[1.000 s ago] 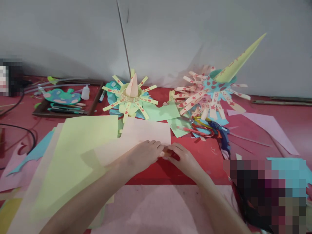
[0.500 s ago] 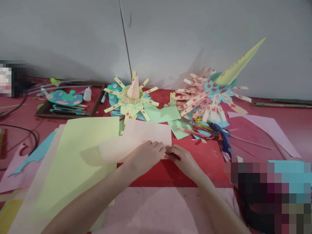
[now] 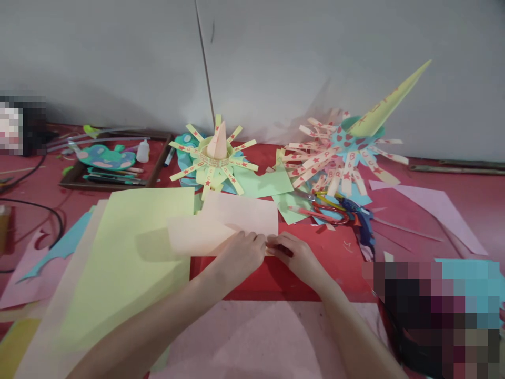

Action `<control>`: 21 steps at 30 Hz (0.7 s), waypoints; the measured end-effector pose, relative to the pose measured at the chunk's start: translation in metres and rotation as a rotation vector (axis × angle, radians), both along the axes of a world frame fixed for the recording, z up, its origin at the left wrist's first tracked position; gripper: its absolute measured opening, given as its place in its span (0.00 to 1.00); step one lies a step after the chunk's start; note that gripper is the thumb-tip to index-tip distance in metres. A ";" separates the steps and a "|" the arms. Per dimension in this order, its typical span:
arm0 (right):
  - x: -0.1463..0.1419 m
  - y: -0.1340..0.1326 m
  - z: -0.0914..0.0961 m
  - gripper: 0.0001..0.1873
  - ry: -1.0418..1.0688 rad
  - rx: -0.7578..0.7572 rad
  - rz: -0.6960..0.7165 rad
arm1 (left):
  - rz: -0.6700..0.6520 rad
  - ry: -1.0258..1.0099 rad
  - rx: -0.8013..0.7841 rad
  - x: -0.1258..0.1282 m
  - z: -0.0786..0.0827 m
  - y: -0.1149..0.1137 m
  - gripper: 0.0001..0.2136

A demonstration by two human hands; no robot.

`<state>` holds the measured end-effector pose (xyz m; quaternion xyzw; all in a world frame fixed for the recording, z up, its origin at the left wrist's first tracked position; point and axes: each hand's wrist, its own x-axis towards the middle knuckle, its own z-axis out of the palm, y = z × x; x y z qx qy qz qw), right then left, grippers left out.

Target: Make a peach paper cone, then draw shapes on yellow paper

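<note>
A pale pink sheet of paper (image 3: 240, 208) lies in front of me, its near part curled over into a fold or roll that reaches left over a yellow-green sheet (image 3: 130, 252). My left hand (image 3: 248, 250) is closed on the near edge of the pink paper, close to its right end. Right beside it, my right hand (image 3: 290, 250) pinches the right end of the same edge, the fingertips of both hands almost touching. The fingers partly hide the paper's corner.
Behind the paper stand a yellow fringed paper crown (image 3: 215, 158) and a blue one with a tall yellow cone (image 3: 390, 100). Scissors (image 3: 329, 213) and a dark blue glue gun (image 3: 361, 218) lie to the right. A tray (image 3: 158, 171) with pens and a small white bottle sits at back left.
The left end of the rolled part of the pink paper has shifted slightly right and straightened. Both hands stay at nearly the same place, still gripping the paper.
</note>
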<state>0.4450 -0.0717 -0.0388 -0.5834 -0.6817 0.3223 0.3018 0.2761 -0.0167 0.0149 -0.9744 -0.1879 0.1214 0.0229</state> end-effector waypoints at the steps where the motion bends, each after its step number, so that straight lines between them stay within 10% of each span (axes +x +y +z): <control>1: 0.000 0.000 0.001 0.06 -0.019 0.003 0.009 | 0.002 0.009 -0.006 0.000 0.001 0.000 0.11; 21: 0.000 -0.002 0.002 0.05 -0.170 0.068 0.050 | -0.028 -0.062 0.010 -0.004 -0.002 0.006 0.09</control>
